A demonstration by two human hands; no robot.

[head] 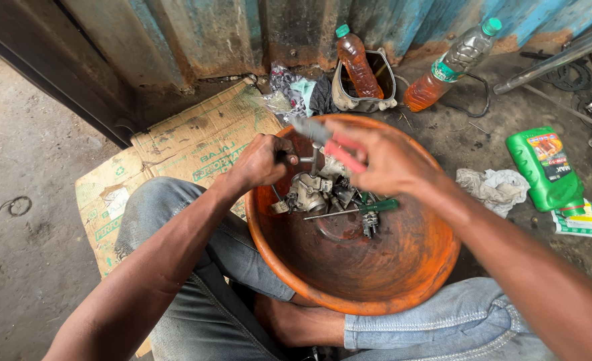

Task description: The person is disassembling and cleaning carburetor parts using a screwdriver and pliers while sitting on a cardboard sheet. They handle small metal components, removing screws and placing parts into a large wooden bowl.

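Sitting on the ground, the person kept a wide orange basin [403, 267] between the knees. The left hand [259, 160] was at the basin's ten o'clock edge, its fingers curled tight around a small metal part that joined the grey carburetor [309, 190]. This carburetor lay inside the basin, a little above its centre, touching other small metal pieces. The right hand [383, 160] was just beside it at about one o'clock, closed around the red handles of a pair of pliers [329, 140] (the picture was blurred there), and the pliers' grey nose pointed toward eleven o'clock, above the carburetor. A green-handled screwdriver [356, 209] rested in the basin, below the right hand, its shaft pointing toward the carburetor.

Outside the basin, at twelve o'clock, two plastic bottles of orange-brown liquid [356, 63] stood near a blue metal wall. A green oil bottle [546, 170] lay at three o'clock, with a dirty white rag [496, 187] between it and the basin. Flattened cardboard [189, 144] lay at ten o'clock, under the left leg.
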